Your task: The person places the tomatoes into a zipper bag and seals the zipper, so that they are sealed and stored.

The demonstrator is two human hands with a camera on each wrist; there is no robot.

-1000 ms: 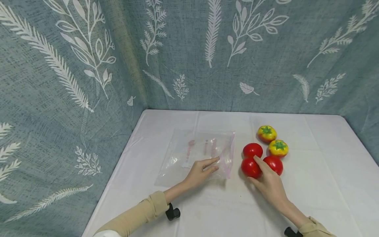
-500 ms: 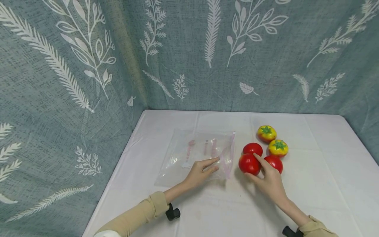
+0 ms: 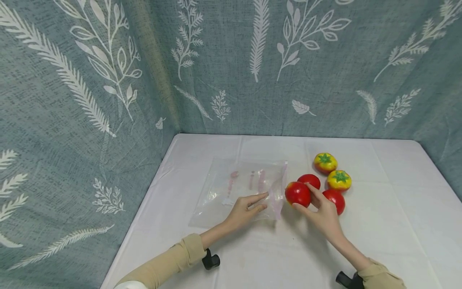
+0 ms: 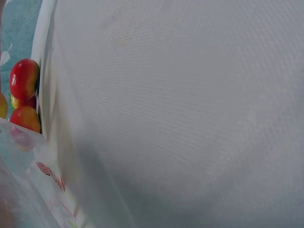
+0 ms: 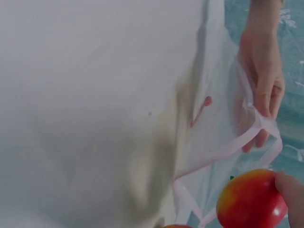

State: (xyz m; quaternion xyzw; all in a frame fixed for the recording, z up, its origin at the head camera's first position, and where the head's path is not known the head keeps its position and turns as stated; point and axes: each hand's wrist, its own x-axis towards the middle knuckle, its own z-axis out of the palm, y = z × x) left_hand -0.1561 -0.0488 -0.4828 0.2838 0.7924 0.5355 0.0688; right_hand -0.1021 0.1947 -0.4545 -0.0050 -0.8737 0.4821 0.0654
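- Glossy red, with yellow on one side: the held fruit is just right of the mouth of the clear plastic bag and appears raised off the white table.
- Right hand: grasping; thumb and fingers pinch the held fruit from its right side.
- Left hand: grasping; thumb and fingers pinch the bag's rim. The right wrist view shows the pink-edged mouth gaping beside that hand.
- Nearby: a far red fruit just beyond the held one, a right red fruit beside the right hand, and two yellow fruits farther off.
- Risk, as judged: the fruit's smooth, rounded skin could slide from a fingertip pinch and roll across the table.
- Risk, as judged: the thin film could fold inward or the bag shift if the left pinch slackens, so that the fruit would catch on the rim.
- Orientation: a speck of green in the right wrist view suggests the stem end faces away from the right palm, towards the bag; the head view hides it.
- Long axis: the held fruit is nearly round, perhaps slightly wider left to right; not certain. The bag's mouth faces right.
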